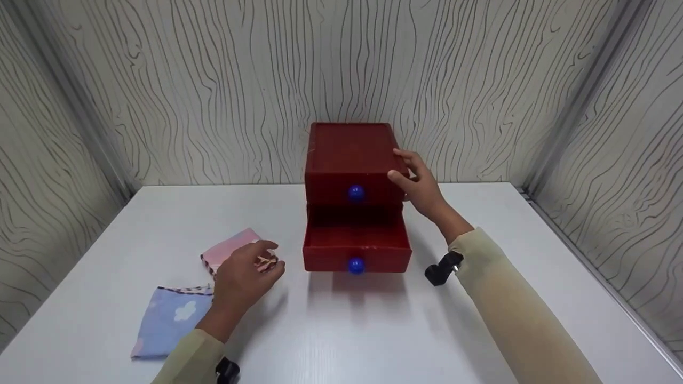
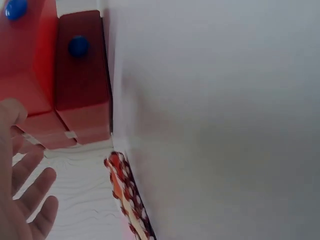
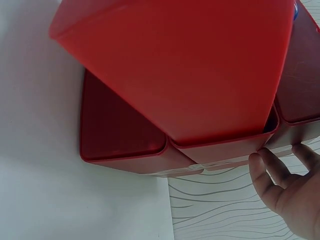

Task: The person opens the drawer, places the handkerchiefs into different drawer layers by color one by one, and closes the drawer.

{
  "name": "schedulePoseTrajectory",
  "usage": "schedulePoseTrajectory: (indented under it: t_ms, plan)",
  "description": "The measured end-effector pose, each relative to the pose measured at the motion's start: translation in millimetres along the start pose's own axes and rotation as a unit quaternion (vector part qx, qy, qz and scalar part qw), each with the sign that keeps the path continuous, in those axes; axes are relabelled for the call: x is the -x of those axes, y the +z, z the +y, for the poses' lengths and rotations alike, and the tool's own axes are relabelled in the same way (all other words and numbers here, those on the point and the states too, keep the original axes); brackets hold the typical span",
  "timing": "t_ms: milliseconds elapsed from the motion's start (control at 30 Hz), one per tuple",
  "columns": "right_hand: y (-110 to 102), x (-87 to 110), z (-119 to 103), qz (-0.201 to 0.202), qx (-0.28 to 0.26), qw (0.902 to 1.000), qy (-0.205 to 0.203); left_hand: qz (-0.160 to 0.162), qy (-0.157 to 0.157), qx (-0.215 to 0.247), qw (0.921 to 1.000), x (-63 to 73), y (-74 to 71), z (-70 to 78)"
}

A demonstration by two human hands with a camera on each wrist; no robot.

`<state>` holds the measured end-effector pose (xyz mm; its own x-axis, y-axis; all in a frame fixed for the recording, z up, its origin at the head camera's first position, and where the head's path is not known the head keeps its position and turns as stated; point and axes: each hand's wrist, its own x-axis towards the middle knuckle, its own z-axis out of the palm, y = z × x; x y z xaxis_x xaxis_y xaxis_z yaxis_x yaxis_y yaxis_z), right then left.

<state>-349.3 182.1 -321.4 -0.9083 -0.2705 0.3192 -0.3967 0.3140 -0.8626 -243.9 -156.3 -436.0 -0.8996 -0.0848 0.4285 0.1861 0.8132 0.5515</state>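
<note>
Pale sleeve (image 1: 517,304), open red drawer (image 1: 325,260), blue knob (image 1: 356,265)

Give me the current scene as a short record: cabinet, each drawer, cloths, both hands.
cabinet: red cabinet, standing on the white table
top drawer: top drawer, closed
middle drawer: middle drawer, pulled out, no cloth visible inside
bottom drawer: bottom drawer, closed
pink cloth: pink cloth, on the table, partly hidden by the left hand
blue cloth: blue cloth, on the table, nearer the camera wearer
left hand: holding nothing
right hand: right hand, touching the cabinet's right side
</note>
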Motion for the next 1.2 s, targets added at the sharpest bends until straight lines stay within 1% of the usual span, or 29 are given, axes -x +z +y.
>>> schedulePoseTrajectory:
  t_ms: [100, 200, 300, 533, 733, 900, 1100, 1200]
  plan:
    - [1, -0.1, 0, 0.002, -0.002, 1.0, 0.001, -0.03, -0.04, -0.007, 0.9987, -6.2, 1.1, -5.4]
    - [1, -0.3, -1, 0.004, -0.001, 1.0, 0.003, -0.059, -0.062, -0.015, 0.9962, -11.8, 2.9, -9.2]
    - [2, 0.1, -1, 0.005, 0.005, 1.0, 0.006, -0.078, -0.064, -0.018, 0.9947, -17.2, 5.5, -11.4]
    - [1, 0.6, -2, 0.004, 0.015, 0.9998, 0.01, -0.094, -0.054, -0.035, 0.9935, -30.0, 11.0, -15.4]
    - [1, 1.1, -4, 0.003, 0.013, 0.9999, 0.008, -0.115, -0.061, -0.045, 0.9905, -38.0, 13.7, -19.7]
    - [2, 1.6, -5, 0.001, 0.016, 0.9998, 0.012, -0.129, -0.077, -0.052, 0.9873, -40.3, 15.0, -27.1]
    - [2, 2.2, -6, -0.001, 0.02, 0.9997, 0.015, -0.134, -0.07, -0.075, 0.9856, -39.7, 17.3, -33.6]
    - [1, 2.5, -6, 0.001, 0.018, 0.9998, 0.012, -0.141, -0.074, -0.079, 0.9841, -39.4, 18.4, -34.2]
